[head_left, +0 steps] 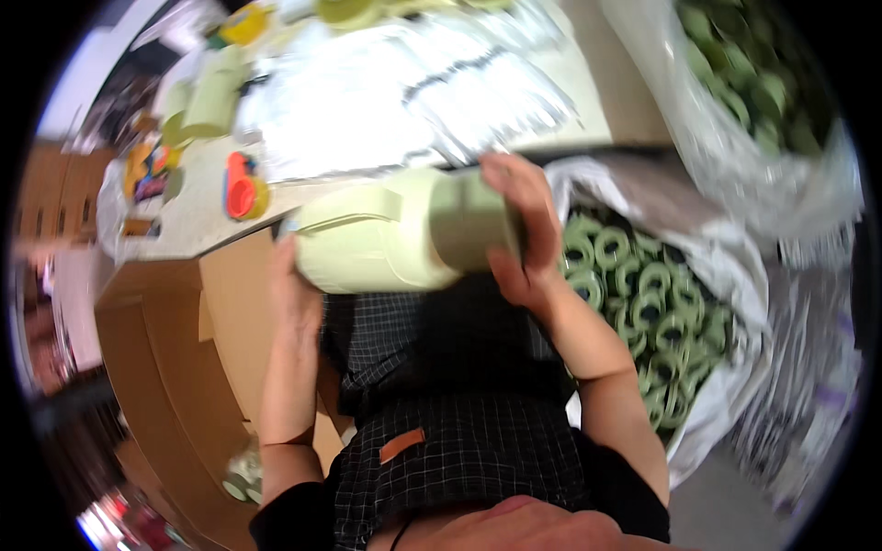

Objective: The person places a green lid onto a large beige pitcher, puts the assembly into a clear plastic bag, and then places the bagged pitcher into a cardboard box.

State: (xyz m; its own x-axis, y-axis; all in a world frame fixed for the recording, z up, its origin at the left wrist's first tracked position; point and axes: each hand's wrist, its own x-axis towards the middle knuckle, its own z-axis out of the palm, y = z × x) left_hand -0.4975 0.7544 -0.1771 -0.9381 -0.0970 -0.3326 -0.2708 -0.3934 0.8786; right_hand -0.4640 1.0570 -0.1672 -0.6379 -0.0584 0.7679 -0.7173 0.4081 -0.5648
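Note:
A pale green jug [367, 243] with a moulded handle lies sideways in the air between my hands, above my lap at the table's front edge. My left hand [296, 286] is closed around its left end; that hand's fingertips are mostly hidden behind the jug. On the right end sits a darker green lid [467, 222], blurred by motion. My right hand [533, 225] grips this lid, fingers over its top and thumb on the near side.
An open cardboard box [152, 358] stands at left. A white sack [749, 321] of green ring parts [648, 308] is at right, below a clear bag [735, 188] of green pieces. Plastic sleeves [358, 101], a tape dispenser [243, 195] and pale green cylinders [213, 96] lie on the table.

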